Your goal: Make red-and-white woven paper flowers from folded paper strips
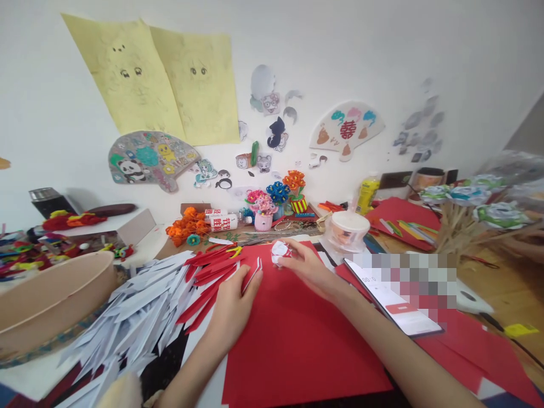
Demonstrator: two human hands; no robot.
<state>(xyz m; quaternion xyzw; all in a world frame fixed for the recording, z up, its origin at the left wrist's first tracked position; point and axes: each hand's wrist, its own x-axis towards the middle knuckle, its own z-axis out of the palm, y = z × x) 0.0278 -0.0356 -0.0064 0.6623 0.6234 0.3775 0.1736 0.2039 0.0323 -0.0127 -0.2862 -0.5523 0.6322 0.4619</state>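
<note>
My left hand (236, 297) is closed on a folded red paper strip (256, 267) with a white edge, pinched between thumb and fingers. A small white-and-red folded paper piece (280, 253) sits in the fingertips of my right hand (304, 262), held above the far part of a large red paper sheet (301, 340). The two pieces are apart. Left of my left hand lie folded red strips (208, 283) and a big heap of folded white paper strips (142, 303). My right fingers partly cover the small piece.
A phone (395, 303) lies right of my right forearm. Behind it stand paper flowers (470, 195) and a lidded cup (348, 229). A beige basin (55, 300) is at the left. Small flower pots (263, 220) and yellow-handled scissors (235, 251) are at the back.
</note>
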